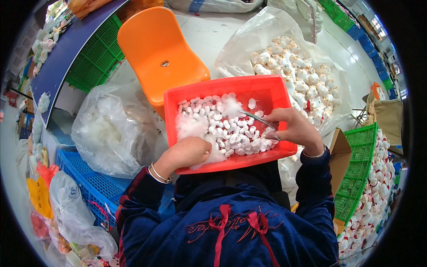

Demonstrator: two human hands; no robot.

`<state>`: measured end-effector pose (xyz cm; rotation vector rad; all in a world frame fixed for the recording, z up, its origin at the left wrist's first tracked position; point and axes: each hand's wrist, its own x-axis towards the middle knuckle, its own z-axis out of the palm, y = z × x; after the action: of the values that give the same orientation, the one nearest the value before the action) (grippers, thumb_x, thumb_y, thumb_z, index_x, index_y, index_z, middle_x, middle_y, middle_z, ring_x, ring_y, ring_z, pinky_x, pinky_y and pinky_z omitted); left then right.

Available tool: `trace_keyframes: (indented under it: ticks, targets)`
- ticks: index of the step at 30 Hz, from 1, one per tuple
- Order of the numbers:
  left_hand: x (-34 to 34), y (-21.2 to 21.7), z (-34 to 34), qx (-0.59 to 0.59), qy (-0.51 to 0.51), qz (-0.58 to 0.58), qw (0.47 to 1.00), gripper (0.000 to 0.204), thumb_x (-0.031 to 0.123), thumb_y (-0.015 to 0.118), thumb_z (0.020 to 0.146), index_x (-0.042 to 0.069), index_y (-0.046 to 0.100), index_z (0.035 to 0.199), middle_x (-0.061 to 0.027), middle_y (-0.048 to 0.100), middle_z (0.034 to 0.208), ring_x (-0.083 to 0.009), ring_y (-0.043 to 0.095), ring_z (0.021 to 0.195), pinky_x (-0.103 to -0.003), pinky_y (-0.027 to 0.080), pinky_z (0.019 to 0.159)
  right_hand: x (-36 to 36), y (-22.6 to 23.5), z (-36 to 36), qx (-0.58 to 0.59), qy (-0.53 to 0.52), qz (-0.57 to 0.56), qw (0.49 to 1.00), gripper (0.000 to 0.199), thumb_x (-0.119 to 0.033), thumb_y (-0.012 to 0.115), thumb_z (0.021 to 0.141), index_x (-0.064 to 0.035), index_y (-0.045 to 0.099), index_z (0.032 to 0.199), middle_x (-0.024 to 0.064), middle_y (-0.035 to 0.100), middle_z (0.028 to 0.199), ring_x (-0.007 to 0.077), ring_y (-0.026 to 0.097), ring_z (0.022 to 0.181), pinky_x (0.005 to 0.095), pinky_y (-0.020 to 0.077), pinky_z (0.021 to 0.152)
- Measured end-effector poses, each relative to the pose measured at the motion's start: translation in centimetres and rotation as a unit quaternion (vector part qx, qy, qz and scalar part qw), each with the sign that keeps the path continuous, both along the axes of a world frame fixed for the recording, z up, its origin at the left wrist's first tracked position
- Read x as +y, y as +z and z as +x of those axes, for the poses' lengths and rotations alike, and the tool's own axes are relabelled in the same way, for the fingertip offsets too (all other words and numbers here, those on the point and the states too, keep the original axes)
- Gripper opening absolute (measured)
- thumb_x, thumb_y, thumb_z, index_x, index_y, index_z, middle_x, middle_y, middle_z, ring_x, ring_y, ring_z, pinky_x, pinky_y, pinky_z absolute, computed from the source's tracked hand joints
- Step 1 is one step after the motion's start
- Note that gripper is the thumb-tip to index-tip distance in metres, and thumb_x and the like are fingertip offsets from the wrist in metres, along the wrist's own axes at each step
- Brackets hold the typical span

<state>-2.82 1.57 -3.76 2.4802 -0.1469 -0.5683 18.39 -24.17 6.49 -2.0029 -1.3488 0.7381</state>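
The right hand (294,126) is gripping a tool (254,117) over the tub (258,83); the left hand (187,152) is lying curled by fluff (192,126), grip unclear.

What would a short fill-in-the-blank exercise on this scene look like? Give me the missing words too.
1. The tub holding small white pieces is ____ in colour.
2. The chair beyond the tub is ____ in colour.
3. The metal tool is in the person's ____ hand.
Missing words: red; orange; right.
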Motion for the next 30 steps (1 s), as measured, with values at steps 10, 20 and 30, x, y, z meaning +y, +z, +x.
trace_keyframes:
  ticks: [10, 20, 30]
  targets:
    - [-1.6, 5.2, 1.4, -0.112, 0.325, -0.474, 0.811, 0.017, 0.007, 0.067, 0.099, -0.002, 0.07, 0.113, -0.0011, 0.069, 0.092, -0.008, 0.064, 0.079, -0.023, 0.053, 0.072, -2.1, 0.4, -3.3, -0.043, -0.02, 0.04, 0.998, 0.034, -0.011, 0.086, 0.073, 0.0008, 0.073, 0.102, 0.0127, 0.062, 0.082, 0.0286, 0.062, 0.082, 0.0394, 0.0506, 0.074]
    - [-3.0, 6.2, 1.7, -0.1, 0.317, -0.512, 0.792, 0.019, 0.008, 0.068, 0.099, -0.004, 0.072, 0.114, -0.005, 0.073, 0.092, -0.0085, 0.067, 0.077, -0.024, 0.056, 0.072, -1.6, 1.7, -4.1, -0.121, -0.013, 0.019, 0.992, 0.03, -0.01, 0.079, 0.07, -0.0023, 0.074, 0.098, 0.0145, 0.062, 0.08, 0.0349, 0.062, 0.083, 0.045, 0.0509, 0.075]
    - [-3.1, 4.5, 2.0, -0.1, 0.357, -0.505, 0.78, 0.011, 0.002, 0.067, 0.093, -0.002, 0.071, 0.103, -0.0044, 0.072, 0.088, -0.0094, 0.067, 0.075, -0.024, 0.055, 0.069, -1.9, 1.2, -4.3, -0.225, 0.008, -0.043, 0.973, 0.057, -0.024, 0.088, 0.068, -0.0033, 0.07, 0.118, 0.0141, 0.066, 0.105, 0.0346, 0.06, 0.106, 0.0437, 0.0499, 0.093]
